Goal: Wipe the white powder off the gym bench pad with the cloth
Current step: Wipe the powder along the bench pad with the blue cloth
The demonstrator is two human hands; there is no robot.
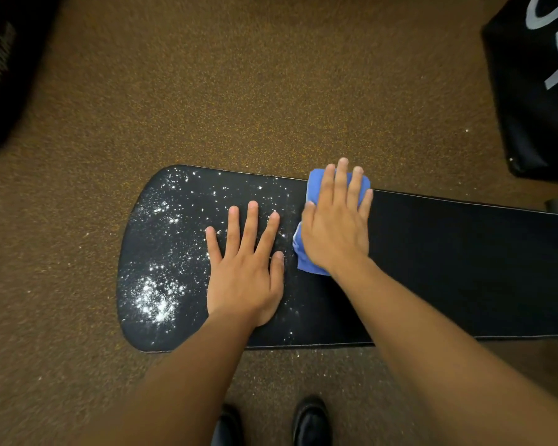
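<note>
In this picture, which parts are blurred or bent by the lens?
Head view: the bench pad, powder, cloth and both hands, left hand and right hand, look sharp; the dark object at top left is smeared; the pad's straight edges bow, a wide-angle effect.

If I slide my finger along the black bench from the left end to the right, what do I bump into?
Scattered white powder → flat left hand → blue cloth under the right hand → clean black bench pad.
</note>
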